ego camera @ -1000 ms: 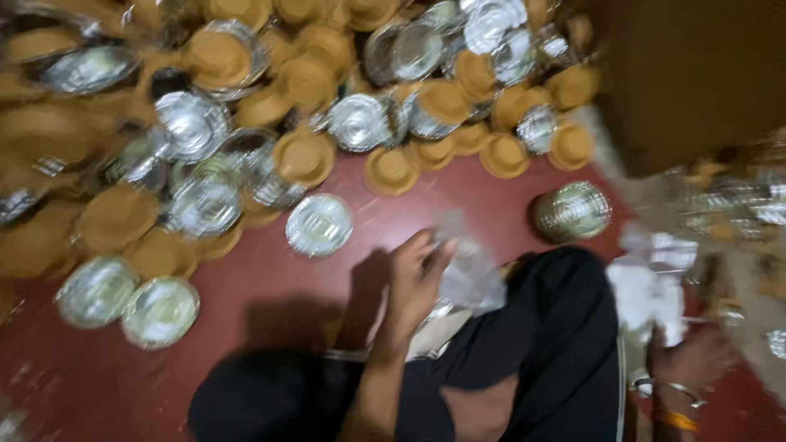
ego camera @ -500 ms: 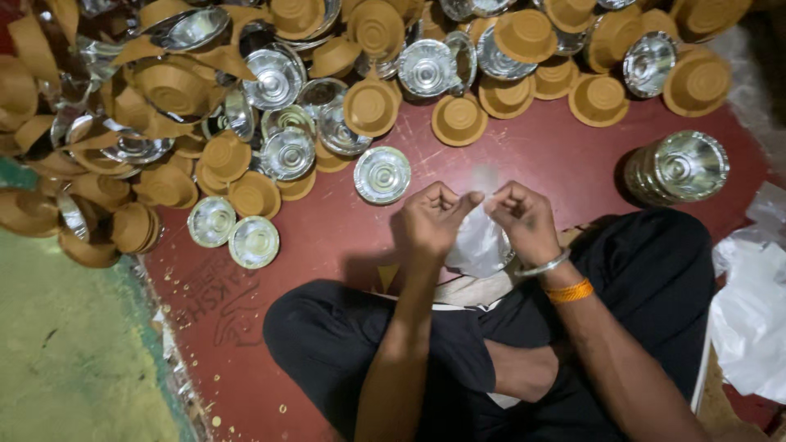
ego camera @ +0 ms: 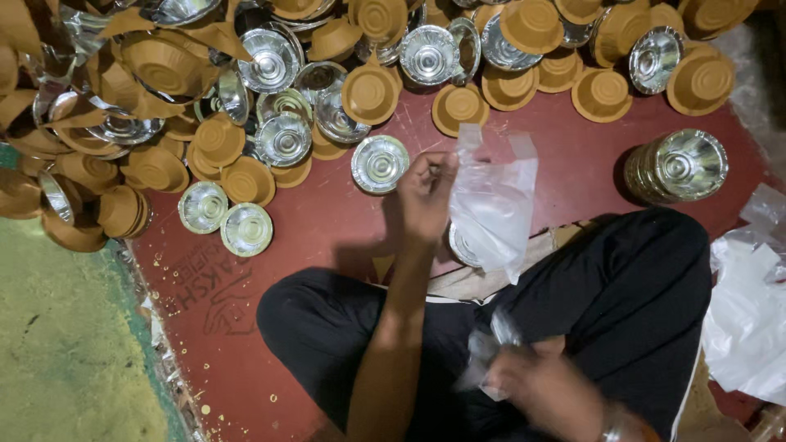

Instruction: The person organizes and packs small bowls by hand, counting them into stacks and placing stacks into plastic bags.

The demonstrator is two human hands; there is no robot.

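bowls (ego camera: 278,90) behind bag (ego camera: 491,205), stack (ego camera: 675,166) right

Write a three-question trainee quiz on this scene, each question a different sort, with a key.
1. True or false: the left hand holds up a clear plastic bag.
2. Where is the stack of silver-lined bowls? A) on the person's lap B) on the red floor at right C) on the green patch
3. Fill in: the right hand is blurred, down near the person's ____.

Key: 1 true; 2 B; 3 lap.

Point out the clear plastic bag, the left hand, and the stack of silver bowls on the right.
clear plastic bag (ego camera: 494,209): head view, middle of bag.
left hand (ego camera: 426,195): head view, back of hand.
stack of silver bowls (ego camera: 678,166): head view, top bowl.
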